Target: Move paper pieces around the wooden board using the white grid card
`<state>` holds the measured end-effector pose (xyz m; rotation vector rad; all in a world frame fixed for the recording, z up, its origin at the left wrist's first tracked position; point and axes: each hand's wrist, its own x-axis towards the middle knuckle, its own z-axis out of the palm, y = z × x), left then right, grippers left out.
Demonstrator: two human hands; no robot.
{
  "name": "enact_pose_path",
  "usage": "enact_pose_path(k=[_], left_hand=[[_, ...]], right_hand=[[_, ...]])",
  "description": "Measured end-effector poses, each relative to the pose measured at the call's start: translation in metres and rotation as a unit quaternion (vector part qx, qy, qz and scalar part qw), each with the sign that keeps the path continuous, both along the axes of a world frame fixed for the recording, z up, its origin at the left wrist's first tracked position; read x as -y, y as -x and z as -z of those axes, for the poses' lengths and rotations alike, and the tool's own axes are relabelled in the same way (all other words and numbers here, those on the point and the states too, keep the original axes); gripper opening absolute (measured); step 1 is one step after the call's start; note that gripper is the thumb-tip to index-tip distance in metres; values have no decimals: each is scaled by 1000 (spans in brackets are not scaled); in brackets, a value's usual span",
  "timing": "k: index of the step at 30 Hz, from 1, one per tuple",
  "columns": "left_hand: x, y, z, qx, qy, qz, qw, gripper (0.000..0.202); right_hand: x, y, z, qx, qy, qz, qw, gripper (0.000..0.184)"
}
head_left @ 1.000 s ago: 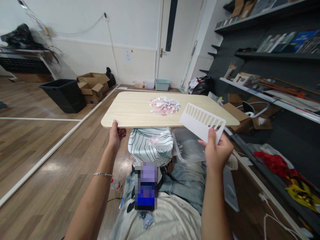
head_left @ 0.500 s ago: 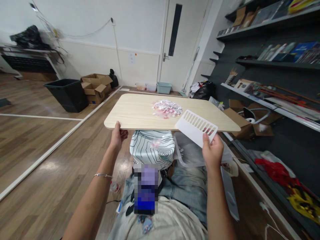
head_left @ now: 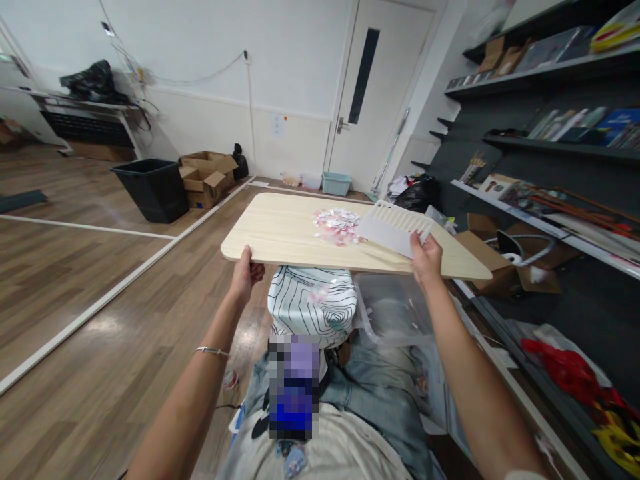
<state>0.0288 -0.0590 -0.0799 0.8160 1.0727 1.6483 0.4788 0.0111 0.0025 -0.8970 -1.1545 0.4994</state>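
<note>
The left hand (head_left: pixel 245 277) grasps the near edge of a pale wooden board (head_left: pixel 280 227), with its thumb on the top. The right hand (head_left: pixel 425 257) is grasping a white slotted scraper (head_left: pixel 387 230), which is tilted over the board. A pile of small white and pink pieces (head_left: pixel 337 223) lies in the middle of the board, just beside the scraper; whether they touch, I cannot tell. Below the near edge there is a clear plastic tub (head_left: pixel 400 308), and in it a few small pale pieces are seen. On the floor at left stands a black bin (head_left: pixel 155 197), its inside hidden, next to open cardboard boxes (head_left: pixel 205 190). At right, another open carton (head_left: pixel 483 257) contains a white roll (head_left: pixel 511 259). Near the door (head_left: pixel 383 87) is a light blue basket (head_left: pixel 336 185)
</note>
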Motion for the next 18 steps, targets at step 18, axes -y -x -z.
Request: enact_pose_path(k=[18], left_hand=[[1,1,-1,-2,-6,0,1000,81]], right_hand=[[-11,-13,20,-1,-2,52,999,69]])
